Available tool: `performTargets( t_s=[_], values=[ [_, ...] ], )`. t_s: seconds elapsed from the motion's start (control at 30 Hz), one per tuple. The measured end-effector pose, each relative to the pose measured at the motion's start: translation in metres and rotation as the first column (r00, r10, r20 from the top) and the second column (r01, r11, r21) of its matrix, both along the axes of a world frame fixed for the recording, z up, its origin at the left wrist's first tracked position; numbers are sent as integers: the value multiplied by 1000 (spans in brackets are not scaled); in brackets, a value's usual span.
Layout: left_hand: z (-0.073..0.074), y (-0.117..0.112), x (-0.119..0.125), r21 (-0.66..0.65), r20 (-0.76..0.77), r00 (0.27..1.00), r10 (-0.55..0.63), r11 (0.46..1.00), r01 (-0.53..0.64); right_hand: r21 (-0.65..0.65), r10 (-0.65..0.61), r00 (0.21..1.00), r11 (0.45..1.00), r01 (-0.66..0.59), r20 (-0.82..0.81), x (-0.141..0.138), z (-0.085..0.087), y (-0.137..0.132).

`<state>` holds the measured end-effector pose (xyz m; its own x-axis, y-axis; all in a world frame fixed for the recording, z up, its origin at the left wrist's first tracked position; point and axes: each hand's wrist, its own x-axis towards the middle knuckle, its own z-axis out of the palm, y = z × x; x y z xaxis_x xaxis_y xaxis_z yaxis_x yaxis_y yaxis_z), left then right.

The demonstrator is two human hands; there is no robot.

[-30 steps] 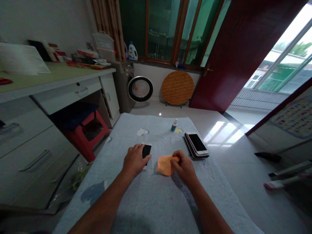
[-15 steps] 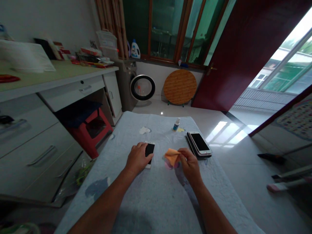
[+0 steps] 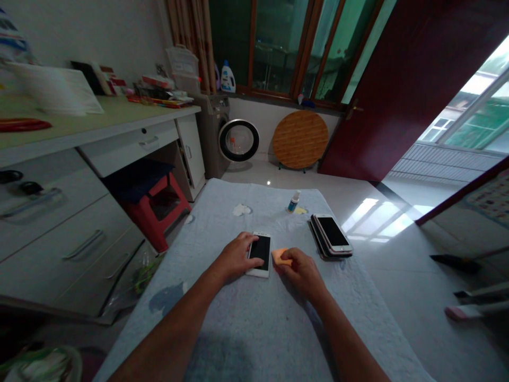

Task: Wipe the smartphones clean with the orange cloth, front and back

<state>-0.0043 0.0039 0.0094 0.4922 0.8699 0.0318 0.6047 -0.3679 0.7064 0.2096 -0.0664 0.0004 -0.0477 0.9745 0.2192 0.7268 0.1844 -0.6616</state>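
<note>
A white phone [image 3: 260, 250] with a dark screen lies face up on a pale blue towel [image 3: 254, 313] that covers the table. My left hand [image 3: 237, 256] rests on the phone's left edge, fingers curled over it and holding it in place. My right hand [image 3: 301, 269] is closed on a small orange cloth [image 3: 279, 255], bunched up right beside the phone's right edge.
A stack of phones [image 3: 332, 236] lies at the right of the towel. A small spray bottle [image 3: 294, 202] and a white wad [image 3: 240, 209] sit at the far end. White drawers [image 3: 79, 212] and a red stool [image 3: 159, 204] stand at the left.
My right hand has brought the orange cloth down and left, next to the phone, and bunched it smaller. My left hand has slid off the screen to the phone's left edge.
</note>
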Motion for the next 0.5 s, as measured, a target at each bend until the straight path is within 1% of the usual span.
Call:
performTargets(
  t_s=[0.1,0.17,0.27,0.37,0.43,0.5],
  values=[
    [0,-2,-4,-32,-86,988,-127,992,125,79,3,997,997,-9,77,-1,-3,0],
    [-1,-3,-6,-56,-133,977,-164,986,158,90,-12,993,996,2,115,-2,-5,0],
    [-3,-2,-7,-64,-153,972,-178,983,170,74,11,986,997,-23,166,-4,-7,-1],
    [-5,-1,-5,-19,-95,979,-180,984,179,84,-17,979,996,0,203,-5,-8,-1],
    [-6,-1,-3,22,-47,985,-168,985,169,88,-32,985,996,17,167,-5,-10,-2],
    [-7,-2,0,56,-20,989,-144,988,145,94,-27,995,995,18,96,-6,-10,-2]
  ],
)
